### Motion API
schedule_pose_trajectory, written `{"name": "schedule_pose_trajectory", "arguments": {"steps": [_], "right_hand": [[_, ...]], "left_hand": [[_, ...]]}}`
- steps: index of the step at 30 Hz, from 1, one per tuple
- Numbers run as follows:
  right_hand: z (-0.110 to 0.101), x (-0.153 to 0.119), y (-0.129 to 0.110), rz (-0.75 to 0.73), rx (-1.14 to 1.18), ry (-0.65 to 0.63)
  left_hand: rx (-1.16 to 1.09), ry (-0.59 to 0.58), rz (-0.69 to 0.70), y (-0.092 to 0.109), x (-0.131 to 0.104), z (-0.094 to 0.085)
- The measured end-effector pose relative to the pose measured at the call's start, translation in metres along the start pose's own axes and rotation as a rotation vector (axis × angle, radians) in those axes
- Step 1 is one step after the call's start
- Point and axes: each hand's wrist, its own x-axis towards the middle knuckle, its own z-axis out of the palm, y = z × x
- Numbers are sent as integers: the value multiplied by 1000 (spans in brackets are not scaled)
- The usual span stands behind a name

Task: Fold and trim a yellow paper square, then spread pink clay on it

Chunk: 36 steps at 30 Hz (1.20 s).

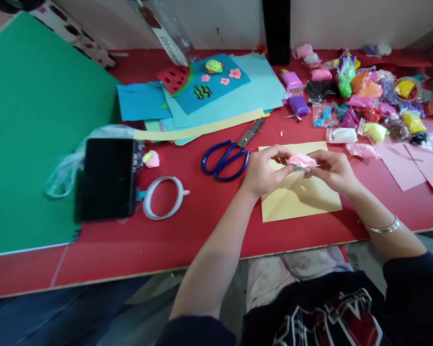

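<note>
Worktop [187, 245]: red, carrying everything listed below.
Green board [32, 144]: at the far left, its right edge partly under the black device [110, 178].
Bagged lumps [371, 101]: many colours, heaped at the right.
Blue papers [238, 101]: stacked behind the scissors [231, 156], with watermelon and flower shapes on top.
Yellow sheet [299, 199]: flat, creased, beneath both hands.
Scissors: blue-handled, blades partly apart, left of the yellow sheet.
Left hand [269, 168]: fingers narrow, pinching the left end of the pink piece [303, 160].
Right hand [330, 169]: fingers narrow, holding its right end.
White ring [163, 198]: just beside the device.
Pink piece: held above the yellow sheet.
</note>
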Motion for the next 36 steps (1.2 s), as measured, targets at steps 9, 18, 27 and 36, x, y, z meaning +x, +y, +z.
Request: {"name": "schedule_pose_trajectory", "arguments": {"steps": [9,18,27,36], "right_hand": [[-15,9,2,139,361,129],[3,5,4,272,409,-137],[6,4,5,148,277,-116],[8,5,7,52,232,-24]], "left_hand": [[-229,490,-291,-25,12,-15],[20,174,81,-11,0,12],[-93,2,-34,-7,-1,7],[-175,74,-107,-7,2,8]]}}
